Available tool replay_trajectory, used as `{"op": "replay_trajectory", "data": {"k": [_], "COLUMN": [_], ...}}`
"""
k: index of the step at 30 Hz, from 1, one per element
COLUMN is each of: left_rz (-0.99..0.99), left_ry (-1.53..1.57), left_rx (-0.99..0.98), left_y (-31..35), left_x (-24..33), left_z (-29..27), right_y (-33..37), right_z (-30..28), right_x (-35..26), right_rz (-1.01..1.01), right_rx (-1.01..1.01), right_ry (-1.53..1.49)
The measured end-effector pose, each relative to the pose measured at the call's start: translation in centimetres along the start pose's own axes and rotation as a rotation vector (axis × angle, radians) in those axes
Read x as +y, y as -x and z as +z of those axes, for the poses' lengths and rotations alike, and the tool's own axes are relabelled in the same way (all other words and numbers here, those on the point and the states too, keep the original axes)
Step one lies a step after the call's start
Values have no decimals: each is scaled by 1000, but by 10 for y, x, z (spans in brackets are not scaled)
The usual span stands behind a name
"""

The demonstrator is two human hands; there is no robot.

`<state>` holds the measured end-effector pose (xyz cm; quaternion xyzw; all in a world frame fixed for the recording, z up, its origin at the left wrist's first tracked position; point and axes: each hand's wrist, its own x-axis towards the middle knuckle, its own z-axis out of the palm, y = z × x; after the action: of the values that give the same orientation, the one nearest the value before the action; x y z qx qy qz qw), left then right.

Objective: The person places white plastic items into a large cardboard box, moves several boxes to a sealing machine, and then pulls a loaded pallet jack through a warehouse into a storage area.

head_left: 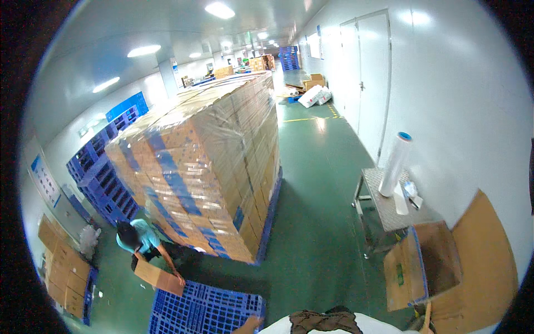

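Note:
At the lower edge, my left hand (252, 323) is over or beside the right corner of a blue plastic pallet (222, 303); its fingers are too blurred to read, and I cannot tell whether it touches. What looks like my right hand or forearm (428, 319) shows as a narrow strip by an open cardboard box (401, 273), fingers not visible. Across the pallet, a co-worker (146, 238) in a light blue top bends down, holding a flat brown carton (159, 278) at the pallet's far left corner.
A tall film-wrapped stack of cartons (222, 161) stands on a pallet ahead. Right, a metal table (384, 209) bears a film roll (396, 164); a cardboard sheet (484, 267) leans at the wall. Blue pallets (105, 181) and cartons (67, 275) stand left.

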<state>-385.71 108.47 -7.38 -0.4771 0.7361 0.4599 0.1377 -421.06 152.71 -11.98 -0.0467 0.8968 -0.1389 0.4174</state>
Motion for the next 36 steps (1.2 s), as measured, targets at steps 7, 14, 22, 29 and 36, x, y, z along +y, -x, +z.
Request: {"op": "replay_trajectory", "data": {"k": [7, 14, 22, 29, 36], "left_rz": [447, -11, -188, -59, 504], "left_ry": [296, -97, -77, 0, 506], "left_rx": [158, -42, -105, 1, 275], "left_y": [-281, -406, -538, -831, -1056], "left_x": [349, 306, 442, 687, 1021], "left_z": [-100, -90, -156, -261, -348], "right_y": [-103, -378, -540, -686, -876], "right_z": [-128, -325, -538, -628, -799], "right_x": [-23, -324, -755, -752, -740], "right_rz": [432, -43, -892, -265, 180], "right_rx": [44, 288, 139, -463, 300], "right_ry": [-62, -99, -489, -325, -552]}}
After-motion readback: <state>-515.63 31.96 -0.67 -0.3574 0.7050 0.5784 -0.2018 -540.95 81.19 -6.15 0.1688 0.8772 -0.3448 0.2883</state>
